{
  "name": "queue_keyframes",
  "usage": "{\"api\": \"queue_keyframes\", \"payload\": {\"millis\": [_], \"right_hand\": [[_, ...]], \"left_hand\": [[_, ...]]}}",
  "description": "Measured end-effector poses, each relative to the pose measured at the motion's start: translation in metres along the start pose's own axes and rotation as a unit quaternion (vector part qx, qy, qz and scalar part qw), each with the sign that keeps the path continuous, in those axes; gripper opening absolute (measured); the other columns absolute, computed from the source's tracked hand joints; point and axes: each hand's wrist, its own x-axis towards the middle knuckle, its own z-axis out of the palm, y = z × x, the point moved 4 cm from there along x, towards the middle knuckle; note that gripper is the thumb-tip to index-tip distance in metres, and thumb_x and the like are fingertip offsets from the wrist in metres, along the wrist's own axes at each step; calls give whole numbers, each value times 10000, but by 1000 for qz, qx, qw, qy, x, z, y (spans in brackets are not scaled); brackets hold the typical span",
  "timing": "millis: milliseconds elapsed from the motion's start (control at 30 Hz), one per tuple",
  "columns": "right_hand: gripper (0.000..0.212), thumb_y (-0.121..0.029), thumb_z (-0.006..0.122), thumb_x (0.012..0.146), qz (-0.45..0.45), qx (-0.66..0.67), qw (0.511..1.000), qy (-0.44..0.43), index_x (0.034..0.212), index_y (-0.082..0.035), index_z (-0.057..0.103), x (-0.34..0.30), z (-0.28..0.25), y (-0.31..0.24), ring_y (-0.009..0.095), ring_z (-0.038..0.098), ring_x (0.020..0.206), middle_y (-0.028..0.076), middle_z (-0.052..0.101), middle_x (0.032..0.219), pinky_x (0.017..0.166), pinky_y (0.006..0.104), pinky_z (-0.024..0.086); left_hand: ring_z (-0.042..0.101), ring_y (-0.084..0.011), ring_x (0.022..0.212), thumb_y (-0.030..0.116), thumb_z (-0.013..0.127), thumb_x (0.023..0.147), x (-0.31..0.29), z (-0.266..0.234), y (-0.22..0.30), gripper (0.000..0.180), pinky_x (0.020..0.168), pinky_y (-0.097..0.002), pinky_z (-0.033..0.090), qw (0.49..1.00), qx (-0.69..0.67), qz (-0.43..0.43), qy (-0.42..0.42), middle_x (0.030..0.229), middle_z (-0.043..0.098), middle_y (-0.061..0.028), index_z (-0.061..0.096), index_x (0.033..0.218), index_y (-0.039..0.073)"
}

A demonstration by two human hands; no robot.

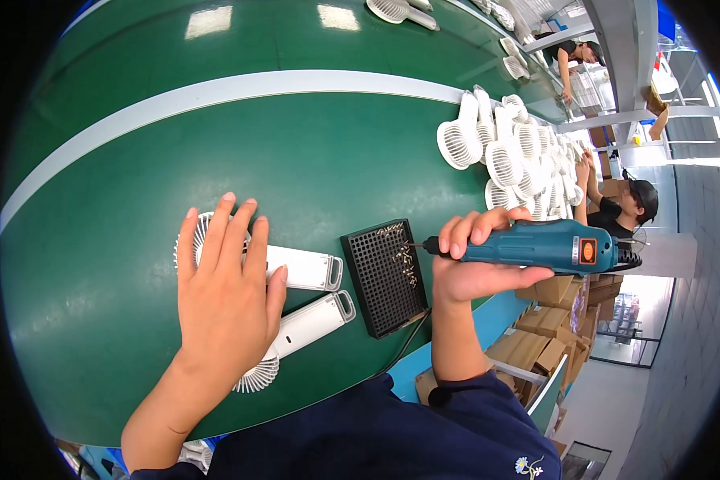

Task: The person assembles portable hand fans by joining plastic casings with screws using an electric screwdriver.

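Note:
My right hand is wrapped round a teal electric screwdriver, held level with its bit pointing left. The bit's tip is over the right part of a black screw tray, a gridded block with several small screws along its far and right side. My left hand lies spread, palm down, across the head of a white handheld fan, whose handle points right. Just nearer to me, a second white handheld fan lies at a slant, its round grille partly behind my left hand and wrist.
A heap of white handheld fans covers the far right of the green table. Beyond a pale rail runs another green surface with more fans. Two people work at the right. Cardboard boxes stand below the table edge.

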Motion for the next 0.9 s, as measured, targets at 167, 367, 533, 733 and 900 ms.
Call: {"api": "queue_keyframes", "payload": {"millis": [167, 367, 533, 733, 900], "right_hand": [[755, -810, 350, 835, -3, 28, 999, -26, 1156, -139, 484, -1, 9, -12, 117, 379, 387, 17, 448, 674, 354, 259, 335], [744, -749, 367, 880, 56, 166, 980, -94, 1255, -111, 445, -19, 52, -49, 176, 449, 439, 53, 493, 733, 386, 314, 382], [626, -644, 395, 936, 80, 179, 966, -169, 1198, -76, 432, -39, 81, -51, 127, 441, 403, 36, 481, 716, 343, 275, 401], [630, -642, 369, 946, 91, 191, 957, -197, 1197, -67, 433, -46, 84, -46, 134, 430, 390, 41, 481, 709, 342, 289, 398], [739, -732, 383, 886, 115, 228, 953, -161, 1261, -96, 424, -45, 74, -50, 201, 509, 475, 98, 519, 757, 401, 342, 425]], "left_hand": [[400, -300, 1321, 187, 625, 840, -2, -4, -1, 378, 1124, -539, 234, 1000, -5, 3, 11, 1262, 542, -144, 607, 1155, -20], [542, -237, 894, 111, 746, 694, -10, -31, 28, 356, 903, -466, 436, 968, -217, 99, 78, 898, 531, -46, 668, 1031, 29], [517, -201, 780, 107, 817, 613, -15, 0, 28, 319, 740, -356, 410, 928, -349, 126, 43, 794, 535, -1, 691, 905, 84], [526, -174, 713, 72, 809, 636, -17, 3, 25, 211, 715, -327, 397, 915, -384, 115, 36, 751, 545, 19, 693, 812, 98], [531, -172, 684, 67, 805, 651, -17, 1, 25, 201, 715, -324, 398, 912, -394, 110, 32, 736, 549, 16, 700, 820, 90]]}}
